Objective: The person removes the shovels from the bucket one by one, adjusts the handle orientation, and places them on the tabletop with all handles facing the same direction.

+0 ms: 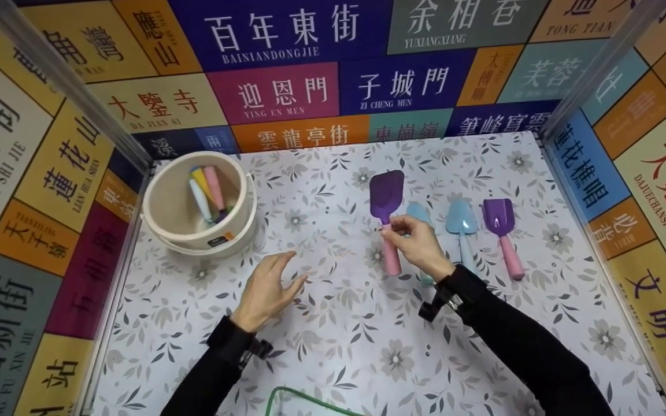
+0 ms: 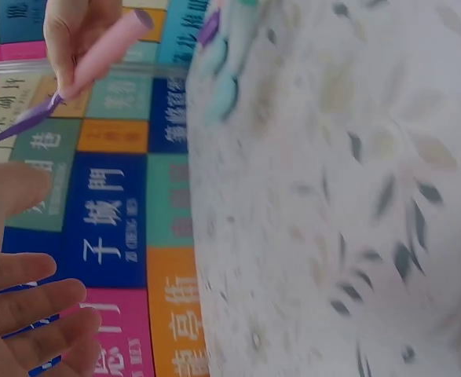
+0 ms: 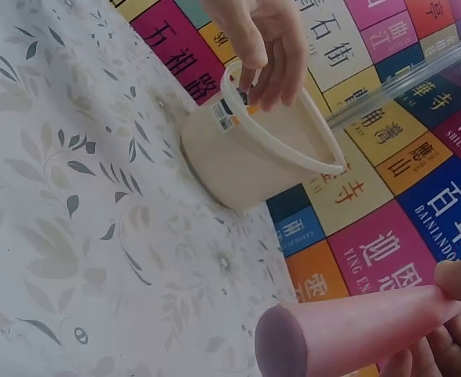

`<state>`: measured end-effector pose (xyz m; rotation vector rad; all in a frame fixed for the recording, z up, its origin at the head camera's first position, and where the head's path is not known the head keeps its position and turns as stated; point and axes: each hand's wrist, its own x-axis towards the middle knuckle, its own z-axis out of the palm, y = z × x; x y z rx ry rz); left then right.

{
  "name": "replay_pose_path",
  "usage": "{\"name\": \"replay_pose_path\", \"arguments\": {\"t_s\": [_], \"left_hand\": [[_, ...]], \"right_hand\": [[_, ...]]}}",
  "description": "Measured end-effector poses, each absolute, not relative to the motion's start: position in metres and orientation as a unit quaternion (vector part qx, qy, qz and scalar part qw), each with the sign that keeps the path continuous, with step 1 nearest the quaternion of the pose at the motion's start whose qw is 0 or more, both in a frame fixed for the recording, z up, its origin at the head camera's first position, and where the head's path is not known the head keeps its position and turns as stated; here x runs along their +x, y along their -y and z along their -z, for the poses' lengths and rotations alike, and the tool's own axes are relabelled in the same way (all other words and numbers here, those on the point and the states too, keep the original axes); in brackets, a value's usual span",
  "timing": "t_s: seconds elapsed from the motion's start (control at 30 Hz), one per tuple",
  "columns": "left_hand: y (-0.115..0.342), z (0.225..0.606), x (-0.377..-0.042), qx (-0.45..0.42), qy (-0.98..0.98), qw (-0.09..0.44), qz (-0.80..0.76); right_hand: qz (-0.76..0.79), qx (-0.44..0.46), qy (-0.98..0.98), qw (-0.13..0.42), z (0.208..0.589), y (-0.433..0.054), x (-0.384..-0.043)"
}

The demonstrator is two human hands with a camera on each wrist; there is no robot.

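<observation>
My right hand (image 1: pixel 420 242) pinches a toy shovel by its pink handle (image 1: pixel 391 257), close under the purple blade (image 1: pixel 387 193). In the right wrist view the pink handle (image 3: pixel 348 330) points its round end toward the camera. My left hand (image 1: pixel 266 292) hangs over the cloth with fingers spread and holds nothing; the left wrist view shows its fingers (image 2: pixel 49 314) apart. Right of the held shovel lie a light blue trowel (image 1: pixel 461 219) and another purple shovel with a pink handle (image 1: pixel 503 237). One more light blue tool (image 1: pixel 418 212) is partly hidden behind my right hand.
A cream bucket (image 1: pixel 156 222) stands at the back left with several toy tools (image 1: pixel 208 190) inside, their handles blue, yellow and pink. Panels with lettering (image 1: pixel 287 92) wall the back and sides. A green cord (image 1: pixel 310 394) lies at the front edge of the flowered cloth.
</observation>
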<state>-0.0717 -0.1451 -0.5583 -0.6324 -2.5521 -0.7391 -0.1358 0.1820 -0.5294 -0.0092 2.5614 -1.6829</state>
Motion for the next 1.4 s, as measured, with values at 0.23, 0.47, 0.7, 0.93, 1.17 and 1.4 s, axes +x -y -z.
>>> {"name": "replay_pose_path", "arguments": {"t_s": [0.23,0.47,0.7,0.93,1.17,1.4], "left_hand": [[0.179,0.580,-0.066,-0.240,0.921,0.231,0.202],[0.198,0.595,-0.061,-0.227,0.928,0.227,0.191],[0.202,0.600,-0.057,-0.202,0.940,0.192,0.199],[0.203,0.602,-0.054,-0.196,0.941,0.178,0.210],[0.205,0.604,-0.053,-0.200,0.939,0.187,0.211],[0.205,0.605,-0.052,-0.200,0.937,0.189,0.215]], "right_hand": [[0.543,0.043,-0.834,0.091,0.547,-0.184,-0.145],[0.556,0.102,-0.808,0.162,0.570,-0.185,-0.155],[0.549,0.146,-0.799,0.197,0.592,-0.181,-0.158],[0.500,0.159,-0.827,0.203,0.611,-0.178,-0.160],[0.467,0.159,-0.844,0.212,0.620,-0.174,-0.163],[0.434,0.151,-0.867,0.195,0.625,-0.169,-0.165]]}}
